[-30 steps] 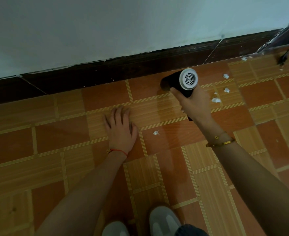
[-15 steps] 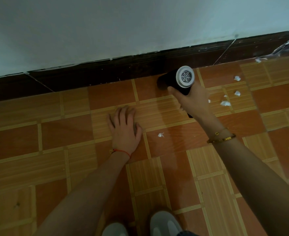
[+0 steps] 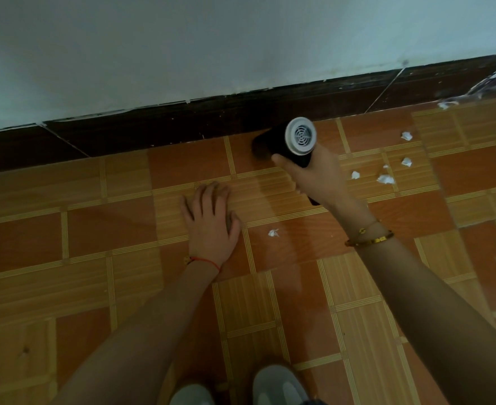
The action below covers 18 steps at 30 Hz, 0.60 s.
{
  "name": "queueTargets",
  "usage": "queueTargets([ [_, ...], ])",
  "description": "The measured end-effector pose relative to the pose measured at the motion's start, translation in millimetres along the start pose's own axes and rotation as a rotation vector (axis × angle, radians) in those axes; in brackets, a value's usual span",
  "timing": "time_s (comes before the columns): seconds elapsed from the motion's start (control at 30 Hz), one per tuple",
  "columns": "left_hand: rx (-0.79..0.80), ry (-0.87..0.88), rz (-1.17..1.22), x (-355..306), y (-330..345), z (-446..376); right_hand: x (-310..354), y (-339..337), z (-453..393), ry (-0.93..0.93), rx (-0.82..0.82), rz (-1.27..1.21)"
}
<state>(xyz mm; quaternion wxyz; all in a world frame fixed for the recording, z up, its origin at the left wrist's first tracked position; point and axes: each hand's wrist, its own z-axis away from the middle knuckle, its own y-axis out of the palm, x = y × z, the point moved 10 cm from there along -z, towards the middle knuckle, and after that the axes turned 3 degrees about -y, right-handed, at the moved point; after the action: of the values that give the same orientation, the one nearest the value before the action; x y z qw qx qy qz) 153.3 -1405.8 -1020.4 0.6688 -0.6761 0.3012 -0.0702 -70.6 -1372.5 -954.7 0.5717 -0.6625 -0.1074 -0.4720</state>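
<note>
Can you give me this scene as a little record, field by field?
Place: tiled floor beside a dark skirting board
Right hand: grips a black handheld appliance, its round white grille facing the camera
Left hand: flat on the floor, fingers straight
Litter: white paper scraps right of the appliance; single scrap near the left hand
Also seen: grey shoes at the bottom edge

Home room: tiled floor, skirting.

White paper scraps lie scattered on the tiled floor toward its far right. A dark skirting runs along its far edge, and grey shoes stand at the near edge.
</note>
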Motion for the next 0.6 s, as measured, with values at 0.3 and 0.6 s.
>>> queueTargets([
  [0.3,0.013,-0.005,0.0,1,2,-1,-16,-45,2,0.063,-0.266,0.031],
  [0.6,0.007,0.006,0.006,1,1,0,-10,-27,0,0.071,-0.04,-0.003],
])
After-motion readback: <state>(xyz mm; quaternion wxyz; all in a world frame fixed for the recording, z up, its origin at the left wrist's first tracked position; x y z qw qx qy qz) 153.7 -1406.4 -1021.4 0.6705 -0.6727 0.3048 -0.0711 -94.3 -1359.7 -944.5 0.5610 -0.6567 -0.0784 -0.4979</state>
